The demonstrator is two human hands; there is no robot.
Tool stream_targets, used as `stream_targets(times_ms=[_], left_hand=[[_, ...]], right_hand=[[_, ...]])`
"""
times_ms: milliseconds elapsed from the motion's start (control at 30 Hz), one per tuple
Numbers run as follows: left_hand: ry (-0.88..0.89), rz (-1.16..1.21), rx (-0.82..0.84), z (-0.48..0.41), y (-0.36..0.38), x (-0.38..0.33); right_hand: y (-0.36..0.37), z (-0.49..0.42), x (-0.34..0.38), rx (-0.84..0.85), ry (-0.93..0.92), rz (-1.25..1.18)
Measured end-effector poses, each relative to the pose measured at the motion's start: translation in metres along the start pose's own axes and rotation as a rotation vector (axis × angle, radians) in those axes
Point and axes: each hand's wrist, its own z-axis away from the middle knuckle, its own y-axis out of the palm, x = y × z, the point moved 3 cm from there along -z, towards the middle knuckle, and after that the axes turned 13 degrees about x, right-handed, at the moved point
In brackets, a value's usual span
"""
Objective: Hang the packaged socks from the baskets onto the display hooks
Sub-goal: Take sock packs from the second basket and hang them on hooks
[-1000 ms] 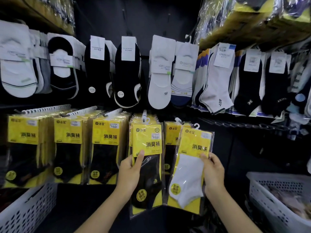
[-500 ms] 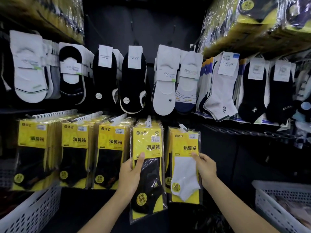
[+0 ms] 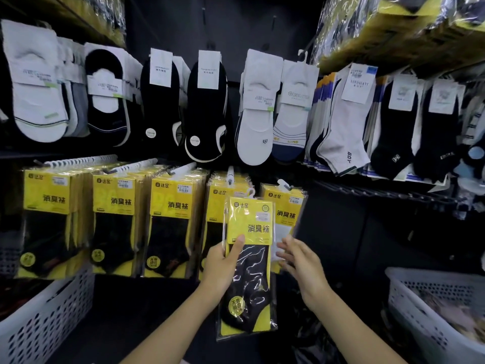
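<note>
One packet of black socks (image 3: 249,285) sits in my left hand (image 3: 219,269), low in the middle of the frame, my thumb pressed on its yellow card and my fingers curled behind. It looks light and flat. The card stiffens the top half, while the clear sleeve is glossy and probably slippery, so I judge the card's edge the best grip, leaving the white hanger tab (image 3: 251,193) free for the display hook (image 3: 230,174) just above. My right hand (image 3: 301,269) is open, fingers loose, holding nothing, close to the hung white-sock packet (image 3: 286,206). A left basket (image 3: 39,319) sits at lower left and a right basket (image 3: 420,311) at lower right.
</note>
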Motion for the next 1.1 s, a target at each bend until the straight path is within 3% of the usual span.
stream_targets(times_ms=[100,233,367,500,833,1100], left_hand=[[0.030,0.017,0.074,0.001,0.019,-0.004],[0.074,0.058,0.128,-0.001,0.032,-0.012],[-0.020,0.069,0.209,-0.003,0.041,-0.012],[-0.013,-0.041,0.300,-0.006,0.053,-0.019],[-0.080,-0.042,0.231,-0.019,0.048,-0.013],[-0.191,-0.126,0.303,-0.017,0.044,0.021]], right_hand=[[0.017,0.012,0.002,0.112,-0.064,0.063],[0.005,0.016,0.003,-0.043,-0.129,0.025],[-0.018,0.016,0.004,-0.207,-0.120,-0.003],[-0.029,0.011,0.013,-0.283,-0.143,0.026],[-0.023,-0.027,0.028,-0.184,-0.089,0.226],[-0.037,-0.032,-0.008,-0.351,0.020,0.219]])
